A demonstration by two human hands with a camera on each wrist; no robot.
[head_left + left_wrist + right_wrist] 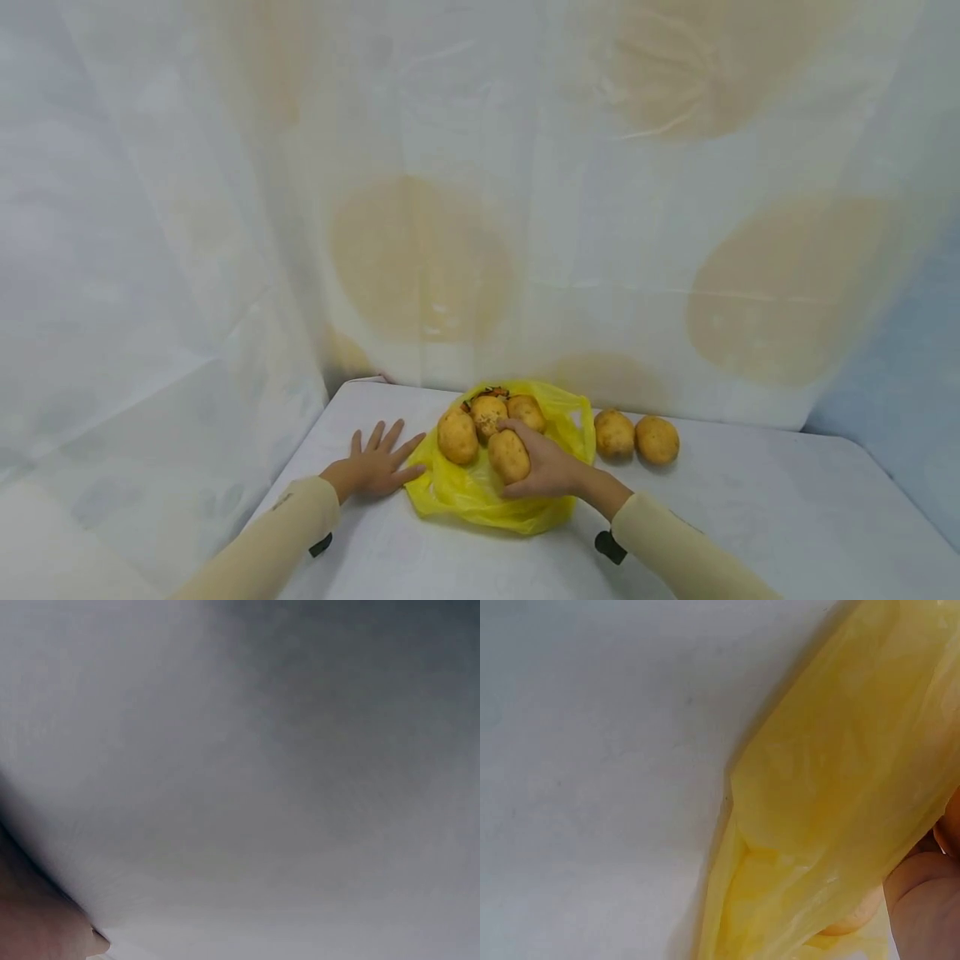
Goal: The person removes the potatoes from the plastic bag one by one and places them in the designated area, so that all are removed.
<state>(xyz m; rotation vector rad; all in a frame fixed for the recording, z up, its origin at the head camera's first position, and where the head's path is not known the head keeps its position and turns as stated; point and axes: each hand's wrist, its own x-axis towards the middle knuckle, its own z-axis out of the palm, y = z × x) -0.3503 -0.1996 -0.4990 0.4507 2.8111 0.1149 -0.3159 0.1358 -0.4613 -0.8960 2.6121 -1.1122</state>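
A yellow plastic bag (pixel 468 496) lies spread on the table, with several potatoes on it. My right hand (pixel 551 467) grips one potato (pixel 508 457) over the bag, fingers behind it and thumb along its near side. Behind that one sit another potato (pixel 457 437) at the left and more close together at the back. My left hand (pixel 375 468) rests flat on the table with fingers spread, its thumb at the bag's left edge. In the right wrist view the bag (pixel 817 772) covers much of the held potato and part of the hand (pixel 930 915).
Two loose potatoes, one (pixel 615 434) beside the bag and one (pixel 657 440) farther right, lie on the white table (pixel 750 517). A pale sheet with tan spots (pixel 420 258) hangs behind the table's back edge. Small dark-and-orange bits (pixel 491 392) lie at the back of the bag.
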